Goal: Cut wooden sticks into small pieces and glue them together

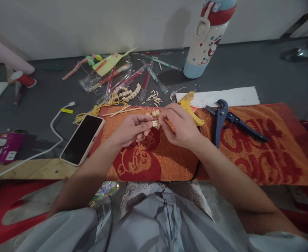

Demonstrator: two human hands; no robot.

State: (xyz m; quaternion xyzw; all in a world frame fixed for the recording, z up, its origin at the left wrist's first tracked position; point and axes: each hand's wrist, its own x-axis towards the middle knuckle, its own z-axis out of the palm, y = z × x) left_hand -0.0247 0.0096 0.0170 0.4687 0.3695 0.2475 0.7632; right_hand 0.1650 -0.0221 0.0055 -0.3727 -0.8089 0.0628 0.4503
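Between thumb and fingers, my left hand (135, 128) pinches a small bundle of short wooden sticks (155, 123) above the orange towel. My right hand (179, 124) meets it from the other side, its thumb and index finger pinched together at the bundle's right end. Whatever sits in the right fingertips is too small to make out. Just behind the hands lies another little stick bundle (156, 113). A yellow glue gun (189, 106) rests right behind my right hand, partly hidden by it.
Blue cutters (219, 120) lie on the orange towel (180, 164), right of my arm. A phone (82, 140) lies at left beside yellow cord (89, 113). Behind are joined stick pieces (132, 92), loose cut bits (155, 98), plastic wrappers and a tall bottle (205, 42).
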